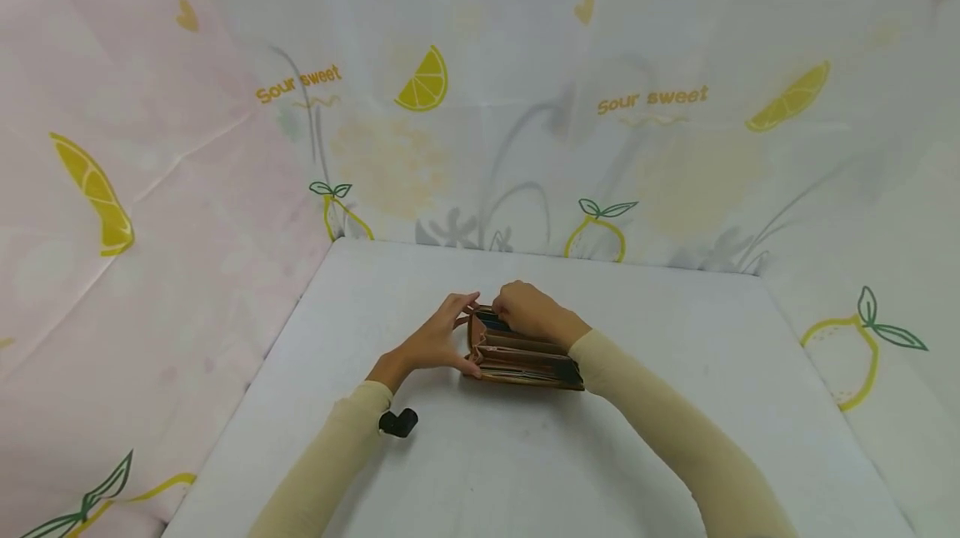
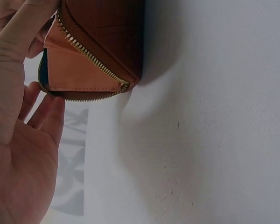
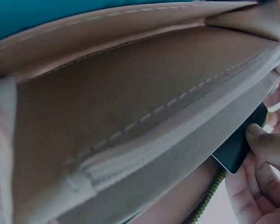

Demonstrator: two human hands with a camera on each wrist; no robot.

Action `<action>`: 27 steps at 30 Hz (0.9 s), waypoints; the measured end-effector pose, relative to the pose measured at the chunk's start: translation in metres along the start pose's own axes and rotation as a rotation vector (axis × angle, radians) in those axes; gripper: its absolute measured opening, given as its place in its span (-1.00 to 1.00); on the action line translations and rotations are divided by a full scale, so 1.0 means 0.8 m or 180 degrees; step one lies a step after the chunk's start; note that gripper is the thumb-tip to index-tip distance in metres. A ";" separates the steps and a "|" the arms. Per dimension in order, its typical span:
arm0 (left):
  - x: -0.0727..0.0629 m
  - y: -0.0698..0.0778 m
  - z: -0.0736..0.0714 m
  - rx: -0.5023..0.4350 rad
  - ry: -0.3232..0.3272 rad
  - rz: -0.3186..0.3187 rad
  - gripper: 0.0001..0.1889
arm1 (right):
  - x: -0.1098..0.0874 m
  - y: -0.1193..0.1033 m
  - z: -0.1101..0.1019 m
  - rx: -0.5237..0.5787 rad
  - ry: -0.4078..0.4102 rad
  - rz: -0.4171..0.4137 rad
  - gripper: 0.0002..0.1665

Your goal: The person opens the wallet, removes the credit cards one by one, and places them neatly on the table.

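Note:
A brown zip-around wallet (image 1: 517, 381) stands spread wide on the white table, its several compartments facing up. My left hand (image 1: 435, 340) holds its left end, thumb on the near side and fingers on the far side. In the left wrist view the brass zipper (image 2: 91, 55) runs around the folded side gusset. My right hand (image 1: 528, 309) reaches over the wallet to its far compartment. In the right wrist view, its thumb and fingers pinch a dark card (image 3: 235, 151) at the wallet's edge; part of the card is hidden by the hand.
A small black object (image 1: 399, 422) sits by the left sleeve cuff. The white table (image 1: 480, 471) meets a hanging cloth (image 1: 480, 146) printed with lemons at the back and both sides.

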State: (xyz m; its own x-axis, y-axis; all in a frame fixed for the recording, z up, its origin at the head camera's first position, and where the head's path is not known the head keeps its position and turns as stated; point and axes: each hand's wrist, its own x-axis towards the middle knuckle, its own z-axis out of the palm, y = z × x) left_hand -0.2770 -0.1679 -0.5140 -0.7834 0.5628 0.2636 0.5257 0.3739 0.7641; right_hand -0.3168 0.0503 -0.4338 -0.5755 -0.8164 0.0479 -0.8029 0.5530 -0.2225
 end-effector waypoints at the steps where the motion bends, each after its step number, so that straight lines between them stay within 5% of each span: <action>1: 0.000 0.000 0.000 0.0023 0.0009 0.0024 0.34 | -0.001 0.000 0.001 -0.0072 0.0016 -0.0035 -0.74; 6: 0.003 0.001 0.000 0.0067 0.0015 0.0089 0.35 | -0.006 0.003 0.002 -0.0240 0.0060 -0.0119 -0.79; 16: 0.003 0.005 0.004 -0.0024 0.0006 0.0002 0.34 | -0.001 0.008 -0.022 0.0110 0.0196 -0.0117 -0.76; 22: 0.001 0.031 0.000 -0.0147 -0.0004 0.0056 0.30 | -0.016 0.014 -0.034 0.0319 0.0260 0.0176 -0.80; 27: 0.000 0.015 0.001 -0.0045 -0.0007 0.0017 0.34 | -0.034 0.034 -0.047 0.0626 0.0592 0.0392 -0.91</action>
State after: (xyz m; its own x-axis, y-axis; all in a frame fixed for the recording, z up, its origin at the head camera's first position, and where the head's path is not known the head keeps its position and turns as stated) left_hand -0.2703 -0.1627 -0.5056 -0.7799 0.5665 0.2664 0.5251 0.3605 0.7709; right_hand -0.3286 0.0933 -0.4048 -0.6999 -0.6905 0.1824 -0.6902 0.5883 -0.4212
